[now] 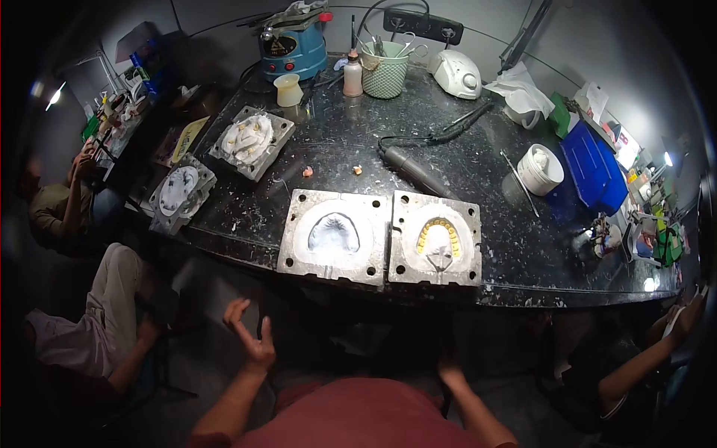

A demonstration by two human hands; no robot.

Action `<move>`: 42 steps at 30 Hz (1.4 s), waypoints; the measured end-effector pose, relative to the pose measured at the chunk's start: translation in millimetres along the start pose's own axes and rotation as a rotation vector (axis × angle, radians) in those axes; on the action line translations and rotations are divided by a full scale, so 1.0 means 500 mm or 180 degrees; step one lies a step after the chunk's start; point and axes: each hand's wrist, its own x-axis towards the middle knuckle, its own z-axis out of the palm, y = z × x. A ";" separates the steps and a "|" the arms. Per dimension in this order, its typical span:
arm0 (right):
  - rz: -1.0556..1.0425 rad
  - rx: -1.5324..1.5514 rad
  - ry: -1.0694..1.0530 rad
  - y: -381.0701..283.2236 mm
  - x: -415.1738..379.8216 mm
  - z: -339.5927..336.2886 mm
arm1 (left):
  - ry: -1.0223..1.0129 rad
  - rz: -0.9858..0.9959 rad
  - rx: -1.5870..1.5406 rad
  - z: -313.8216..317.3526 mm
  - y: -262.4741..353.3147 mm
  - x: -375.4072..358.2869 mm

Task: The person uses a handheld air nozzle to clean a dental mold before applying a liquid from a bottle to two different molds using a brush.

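Two metal flask halves lie side by side at the near edge of the dark worktop (493, 246). The left half (334, 237) holds a white plaster mould of a palate. The right half (436, 239) holds a plaster arch with a row of yellowish teeth. My left hand (249, 334) is raised below the table edge, fingers spread, holding nothing. My right hand (450, 371) hangs low beneath the table, dim and partly hidden; its fingers cannot be made out.
Two more flask halves (250, 140) (180, 192) lie at the left. A handpiece (412, 170), a white tub (541, 169), a blue box (594, 166), a woven cup of tools (385, 69) and a blue machine (293, 46) stand further back. Other people sit at both sides.
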 end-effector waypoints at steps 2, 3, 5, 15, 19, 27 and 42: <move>-0.0180 0.0332 -0.1360 -0.128 -0.050 -0.182 | 0.0094 -0.1322 0.0225 0.006 -0.108 -0.138; -0.0296 -0.0071 -0.2143 -0.189 -0.086 -0.275 | 0.0128 -0.2194 0.0329 0.015 -0.192 -0.241; -0.0975 -0.0025 -0.2122 -0.301 -0.157 -0.407 | 0.0141 -0.3053 0.0449 0.001 -0.216 -0.289; -0.2592 0.0422 0.0698 -0.831 0.067 -0.788 | -0.2026 -0.3898 -0.2070 -0.055 -0.004 -0.003; -0.2267 -0.0384 0.1894 -1.008 0.233 -0.806 | -0.1161 -0.2702 -0.2432 -0.080 0.132 0.119; -0.1972 -0.0928 0.2592 -1.063 0.354 -0.794 | -0.0185 0.0026 -0.2257 -0.051 0.166 0.221; -0.1556 -0.1659 0.1907 -1.123 0.516 -0.828 | 0.0346 0.0804 -0.1808 -0.014 0.159 0.328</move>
